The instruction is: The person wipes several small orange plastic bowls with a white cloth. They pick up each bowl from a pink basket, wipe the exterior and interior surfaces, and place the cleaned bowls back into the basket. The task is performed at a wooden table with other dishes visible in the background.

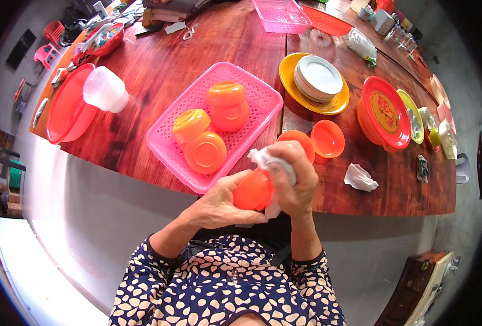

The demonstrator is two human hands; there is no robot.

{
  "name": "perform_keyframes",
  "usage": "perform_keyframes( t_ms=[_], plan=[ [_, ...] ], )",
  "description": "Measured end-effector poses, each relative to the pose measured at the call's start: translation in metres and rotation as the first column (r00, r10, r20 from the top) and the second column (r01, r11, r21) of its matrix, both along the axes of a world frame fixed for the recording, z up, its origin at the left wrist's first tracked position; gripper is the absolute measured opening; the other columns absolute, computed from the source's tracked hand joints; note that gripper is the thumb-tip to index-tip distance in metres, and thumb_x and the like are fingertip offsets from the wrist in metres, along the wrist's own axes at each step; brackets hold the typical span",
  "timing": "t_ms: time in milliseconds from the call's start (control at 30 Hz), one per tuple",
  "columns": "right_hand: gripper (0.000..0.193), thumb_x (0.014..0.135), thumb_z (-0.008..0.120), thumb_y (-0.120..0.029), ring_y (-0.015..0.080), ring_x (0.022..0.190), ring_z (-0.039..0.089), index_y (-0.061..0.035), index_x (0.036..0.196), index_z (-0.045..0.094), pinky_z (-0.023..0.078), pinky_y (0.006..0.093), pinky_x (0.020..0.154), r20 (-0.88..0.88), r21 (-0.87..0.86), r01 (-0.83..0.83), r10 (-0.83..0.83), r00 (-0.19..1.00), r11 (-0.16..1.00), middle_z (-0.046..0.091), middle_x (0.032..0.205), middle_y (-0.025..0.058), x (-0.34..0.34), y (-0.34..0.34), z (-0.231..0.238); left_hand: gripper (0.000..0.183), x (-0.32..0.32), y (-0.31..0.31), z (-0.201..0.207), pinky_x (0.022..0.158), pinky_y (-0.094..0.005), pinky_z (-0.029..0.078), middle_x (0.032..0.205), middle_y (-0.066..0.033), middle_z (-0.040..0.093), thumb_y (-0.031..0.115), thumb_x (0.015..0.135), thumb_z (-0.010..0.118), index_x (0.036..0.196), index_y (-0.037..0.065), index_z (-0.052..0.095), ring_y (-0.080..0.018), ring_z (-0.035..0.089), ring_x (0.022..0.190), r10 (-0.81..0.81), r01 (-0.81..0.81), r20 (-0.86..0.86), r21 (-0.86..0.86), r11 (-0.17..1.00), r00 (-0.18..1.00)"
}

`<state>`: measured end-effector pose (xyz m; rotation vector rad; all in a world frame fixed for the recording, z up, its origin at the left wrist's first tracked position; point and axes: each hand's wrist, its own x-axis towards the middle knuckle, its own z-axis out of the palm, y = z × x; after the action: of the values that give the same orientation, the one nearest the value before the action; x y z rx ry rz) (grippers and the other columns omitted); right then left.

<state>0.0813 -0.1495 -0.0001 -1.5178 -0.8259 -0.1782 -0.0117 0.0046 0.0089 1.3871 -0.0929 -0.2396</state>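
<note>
My left hand (219, 202) is closed around an orange bowl (251, 191), held in front of me at the table's near edge. A white tissue (263, 158) is bunched in my right hand (298, 179), which presses it to the bowl's rim; the fingers are slightly blurred. Just beyond my hands, two more orange bowls, one (328, 138) fully seen and another (296, 142) partly hidden by my right hand, stand on the table. To the left, a pink perforated basket (159, 136) holds several orange bowls (205, 153), some stacked on others.
A stack of white plates (321, 76) sits on a yellow plate (290, 68). Right of it lie a red patterned tray (385, 111) and a crumpled tissue (360, 178). At left are a red basin (70, 106) and stacked translucent cups (105, 89). Another pink basket (282, 16) is far back.
</note>
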Motion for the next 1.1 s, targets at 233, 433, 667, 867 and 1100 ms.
perform_keyframes(
  t_ms=[233, 433, 667, 867, 1100],
  plan=[
    [0.026, 0.075, 0.063, -0.016, 0.0223, 0.108, 0.061, -0.0139, 0.101, 0.068, 0.04, 0.0356, 0.091, 0.653, -0.291, 0.118, 0.107, 0.749, 0.949, 0.062, 0.106, 0.0055, -0.056, 0.015, 0.019, 0.044, -0.006, 0.009, -0.058, 0.102, -0.0389, 0.042, 0.127, -0.0103, 0.054, 0.023, 0.093, 0.058, 0.131, 0.006, 0.046, -0.0209, 0.052, 0.118, -0.153, -0.115, -0.244, -0.811, 0.573, 0.958],
    [0.027, 0.077, 0.068, -0.008, 0.028, 0.097, 0.063, -0.0054, 0.104, 0.065, 0.044, 0.0386, 0.087, 0.368, -0.058, 0.131, -0.101, 0.924, 0.99, 0.063, 0.103, 0.0119, -0.026, 0.011, 0.018, 0.056, -0.009, -0.011, -0.012, 0.096, -0.0326, 0.046, 0.117, -0.0044, 0.058, 0.005, 0.076, 0.077, 0.125, 0.004, 0.05, -0.0138, 0.055, 0.11, 0.215, -0.202, 0.162, -0.092, 0.975, 0.963],
    [0.02, 0.095, 0.05, -0.01, 0.0095, 0.08, 0.058, 0.0013, 0.109, 0.059, 0.048, 0.0225, 0.07, -0.597, 0.261, 0.203, -0.007, 0.802, 0.944, 0.061, 0.096, 0.009, -0.026, 0.013, 0.013, 0.068, -0.008, -0.013, -0.019, 0.097, -0.0322, 0.046, 0.122, -0.0045, 0.056, -0.001, 0.071, 0.08, 0.13, 0.007, 0.046, -0.014, 0.055, 0.112, 0.278, -0.251, 0.077, -0.25, 0.935, 0.958],
    [0.031, 0.076, 0.066, -0.01, 0.0287, 0.103, 0.062, -0.0067, 0.107, 0.067, 0.041, 0.0389, 0.093, 0.478, -0.163, 0.178, -0.08, 0.875, 0.97, 0.062, 0.11, 0.0156, -0.043, 0.017, 0.021, 0.058, -0.007, -0.006, -0.045, 0.099, -0.0339, 0.046, 0.123, -0.0062, 0.056, 0.007, 0.08, 0.074, 0.131, 0.006, 0.045, -0.0162, 0.054, 0.115, 0.193, -0.181, -0.002, -0.363, 0.914, 0.981],
    [0.034, 0.073, 0.068, -0.004, 0.0313, 0.109, 0.06, -0.0068, 0.107, 0.067, 0.043, 0.0418, 0.097, 0.256, -0.072, 0.043, -0.023, 0.966, 0.996, 0.06, 0.115, 0.0156, -0.026, 0.006, 0.013, 0.066, -0.011, -0.007, -0.029, 0.1, -0.034, 0.046, 0.124, -0.005, 0.054, -0.002, 0.076, 0.075, 0.133, 0.007, 0.044, -0.0182, 0.055, 0.113, 0.24, -0.216, 0.033, -0.325, 0.921, 0.97]
  ],
)
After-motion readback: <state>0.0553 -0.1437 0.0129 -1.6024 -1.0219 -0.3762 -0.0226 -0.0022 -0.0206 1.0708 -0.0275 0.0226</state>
